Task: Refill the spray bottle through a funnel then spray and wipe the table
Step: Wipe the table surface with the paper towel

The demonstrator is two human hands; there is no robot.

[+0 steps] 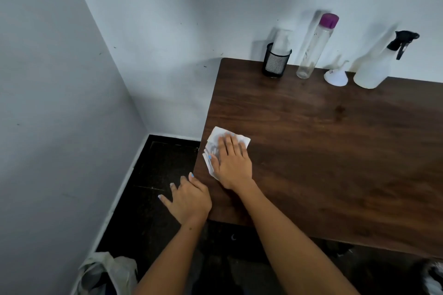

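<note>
My right hand [233, 163] lies flat on a white paper towel [214, 145] near the left edge of the dark wooden table [323, 151]. My left hand [189, 199] hovers with spread fingers just off the table's left edge, holding nothing. At the back right stands the translucent spray bottle [374, 69] with a black trigger head. A small white funnel [335, 75] rests upside down beside it. A tall clear bottle [314, 48] with a purple cap stands further left.
A black mesh cup [275, 62] holding a small clear bottle stands at the table's back left corner, against the white wall. Dark floor lies left of the table. A plastic bag [107, 273] sits on the floor at the lower left.
</note>
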